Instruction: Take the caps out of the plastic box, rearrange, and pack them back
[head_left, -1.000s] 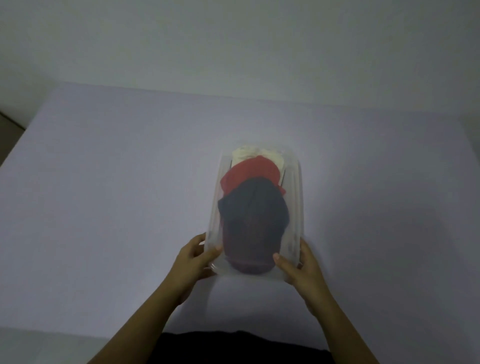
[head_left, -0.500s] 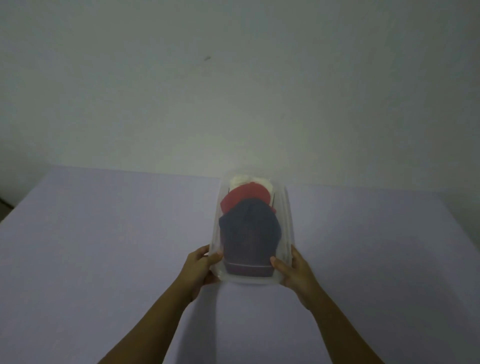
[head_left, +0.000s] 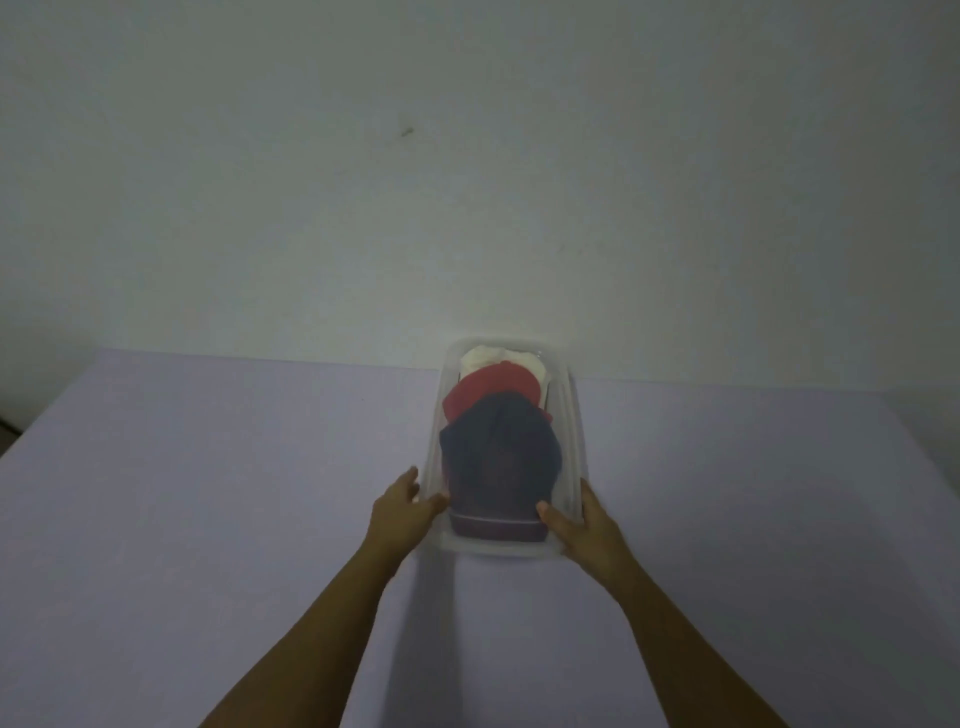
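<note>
- Your plastic box sits lengthwise in front of you over the table, a little right of centre, its far end toward the wall.
- Whether the box rests on the table or is raised off it cannot be told.
- Three caps lie in the box in an overlapping row: the nearest cap lies partly on the middle cap, which partly covers the farthest cap at the far end.
- Your left hand grips the box's near left corner, thumb over the rim.
- Your right hand grips the near right corner, thumb beside the nearest cap.
</note>
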